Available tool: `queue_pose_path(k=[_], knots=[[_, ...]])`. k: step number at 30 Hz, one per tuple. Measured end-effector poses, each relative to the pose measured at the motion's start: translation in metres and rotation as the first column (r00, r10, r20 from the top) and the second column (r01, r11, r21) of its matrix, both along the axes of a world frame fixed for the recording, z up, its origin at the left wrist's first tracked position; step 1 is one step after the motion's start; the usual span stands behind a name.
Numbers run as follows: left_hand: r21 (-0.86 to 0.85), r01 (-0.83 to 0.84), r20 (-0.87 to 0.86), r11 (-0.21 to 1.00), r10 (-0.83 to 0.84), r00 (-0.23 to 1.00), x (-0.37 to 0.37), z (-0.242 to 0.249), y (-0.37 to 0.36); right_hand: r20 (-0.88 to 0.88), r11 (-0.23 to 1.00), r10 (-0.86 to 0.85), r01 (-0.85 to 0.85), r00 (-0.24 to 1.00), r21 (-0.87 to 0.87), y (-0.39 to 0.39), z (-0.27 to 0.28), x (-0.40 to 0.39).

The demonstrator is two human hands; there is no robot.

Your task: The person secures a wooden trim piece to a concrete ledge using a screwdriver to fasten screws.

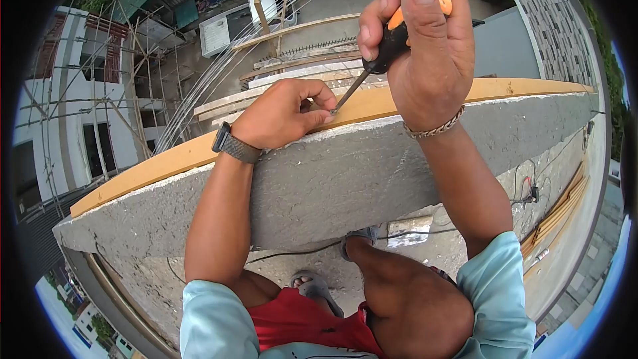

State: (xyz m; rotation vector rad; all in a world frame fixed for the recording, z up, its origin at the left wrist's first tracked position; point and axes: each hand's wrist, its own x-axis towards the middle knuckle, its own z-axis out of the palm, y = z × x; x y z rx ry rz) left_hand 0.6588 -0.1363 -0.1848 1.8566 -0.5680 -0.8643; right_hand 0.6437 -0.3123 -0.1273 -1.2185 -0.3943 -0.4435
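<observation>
My right hand [428, 46] is wrapped around the black-and-orange handle of a screwdriver [359, 86], whose shaft slants down to the left. Its tip meets the fingertips of my left hand [286, 113], which are pinched together around a small grey metal piece [333, 112] that looks like a screw; the fingers partly cover it. This spot is on a long yellowish wooden strip [166, 161] running along the far top edge of a grey concrete wall [332, 173]. My left wrist rests close to the wall's top edge.
Beyond the wall the ground lies far below, with planks [299, 70], wires [199, 86] and a white truck [229, 26]. Bamboo scaffolding [100, 100] fronts a building at left. A black cable [292, 254] crosses the floor by my feet; wooden strips [558, 209] lie at right.
</observation>
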Motion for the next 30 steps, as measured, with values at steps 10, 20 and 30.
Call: queue_pose_path(k=[10,20,30], knots=[[-0.055,0.038,-0.016,0.998,-0.039,0.999,0.002,-0.004,0.0,0.003,1.0,0.027,-0.027,1.0,0.007,-0.005,-0.012,0.006],[-0.115,0.062,0.062,0.991,-0.055,0.997,0.002,-0.01,0.001,0.108,0.962,0.266,-0.257,0.958,-0.089,-0.031,-0.016,0.014],[-0.057,0.038,-0.031,0.998,-0.039,0.999,0.001,0.003,-0.001,0.193,0.877,0.469,-0.428,0.862,-0.219,-0.043,-0.016,0.027]])
